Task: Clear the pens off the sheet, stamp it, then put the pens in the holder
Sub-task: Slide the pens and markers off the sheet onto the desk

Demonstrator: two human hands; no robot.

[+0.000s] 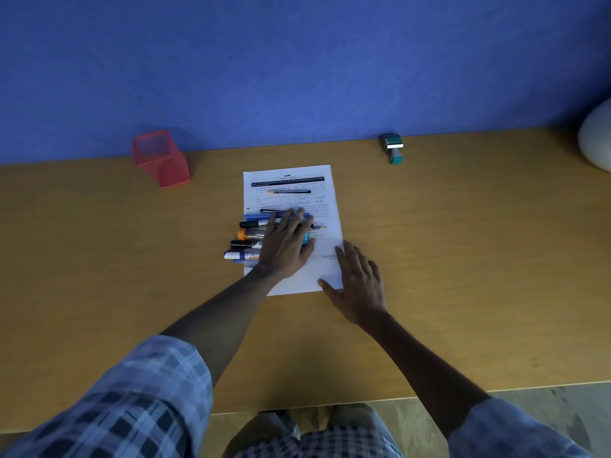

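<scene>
A printed white sheet [322,190] lies in the middle of the wooden table. Several pens and markers [248,233] lie side by side across its lower left part, their ends sticking out past the left edge. My left hand [286,244] lies flat on top of them, fingers spread. One more pen [291,192] rests alone near the top of the sheet. My right hand [358,281] presses flat on the sheet's lower right corner. A red mesh holder [160,158] stands at the back left. A teal stamp [393,148] stands at the back right.
A blue wall [297,67] runs along the table's far edge. A pale rounded object [596,137] sits at the far right. The table's front edge [496,390] is close to my body, with floor below it.
</scene>
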